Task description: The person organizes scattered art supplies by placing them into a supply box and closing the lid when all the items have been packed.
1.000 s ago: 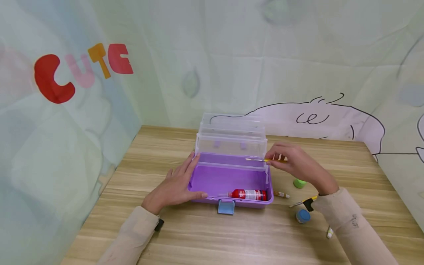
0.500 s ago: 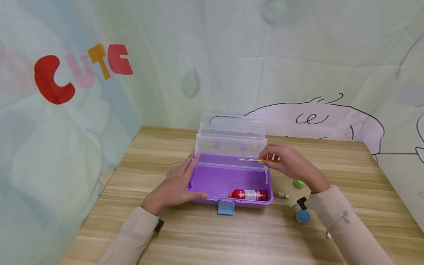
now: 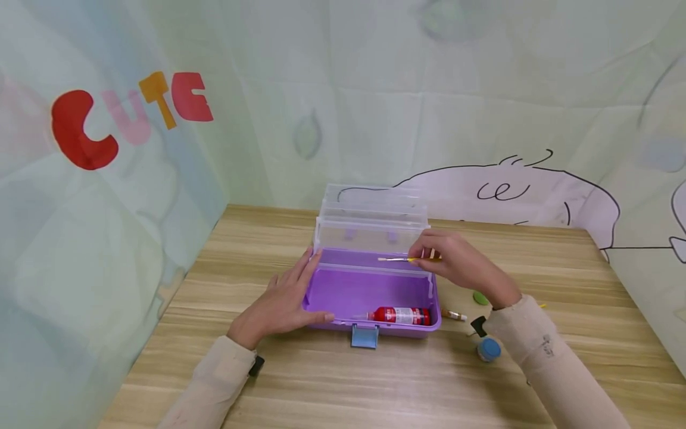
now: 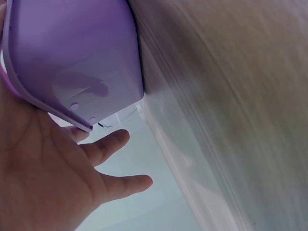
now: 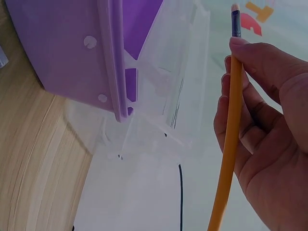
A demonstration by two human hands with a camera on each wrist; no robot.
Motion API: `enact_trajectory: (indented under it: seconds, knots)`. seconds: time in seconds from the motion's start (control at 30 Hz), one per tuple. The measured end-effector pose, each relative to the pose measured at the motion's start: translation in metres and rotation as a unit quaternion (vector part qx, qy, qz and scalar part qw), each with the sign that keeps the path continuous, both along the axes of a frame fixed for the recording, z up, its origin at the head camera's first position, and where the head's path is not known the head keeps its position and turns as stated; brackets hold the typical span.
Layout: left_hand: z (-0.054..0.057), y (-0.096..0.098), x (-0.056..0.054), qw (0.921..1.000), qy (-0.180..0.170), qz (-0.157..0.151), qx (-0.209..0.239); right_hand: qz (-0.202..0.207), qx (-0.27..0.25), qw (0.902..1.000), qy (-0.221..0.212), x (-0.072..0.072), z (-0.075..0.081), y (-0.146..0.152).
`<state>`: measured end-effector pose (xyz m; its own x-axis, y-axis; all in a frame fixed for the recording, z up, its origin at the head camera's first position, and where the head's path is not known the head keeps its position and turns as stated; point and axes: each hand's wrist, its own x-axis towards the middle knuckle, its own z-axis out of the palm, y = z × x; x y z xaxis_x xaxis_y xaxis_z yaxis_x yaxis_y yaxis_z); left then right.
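A purple box (image 3: pixel 348 289) with a clear lid (image 3: pixel 375 205) folded back stands in the middle of the table. Inside it, along the front wall, lies a red bottle (image 3: pixel 402 315) with a clear nozzle. My left hand (image 3: pixel 281 307) rests on the box's left edge, fingers spread and thumb along the front rim; the left wrist view shows the palm beside the box wall. Between thumb and fingers my right hand (image 3: pixel 452 262) pinches a paintbrush (image 5: pixel 232 110) with a yellow handle. Its bristle end points left, over the back part of the box.
Right of the box lie a small brown-and-white tube (image 3: pixel 454 314), a green lid-like disc (image 3: pixel 480 297) and a blue-capped jar (image 3: pixel 489 350). The right sleeve (image 3: pixel 541 345) partly covers other things there. A printed cloth (image 3: pixel 268 119) rises behind the table.
My right hand has moved left with the paintbrush, bringing the bristles further over the box. The left hand stays on the box's edge.
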<state>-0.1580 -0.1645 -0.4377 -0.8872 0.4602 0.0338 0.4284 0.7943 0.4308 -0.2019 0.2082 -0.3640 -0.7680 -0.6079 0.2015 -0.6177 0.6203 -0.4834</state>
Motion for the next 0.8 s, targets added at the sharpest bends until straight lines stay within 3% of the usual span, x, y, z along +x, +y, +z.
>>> enact_trajectory:
  seconds: [0.8]
  knots:
    - [0.000, 0.000, 0.000, 1.0000, -0.005, -0.002, 0.007, -0.005, 0.018, 0.9996, -0.021, -0.007, -0.002, -0.023]
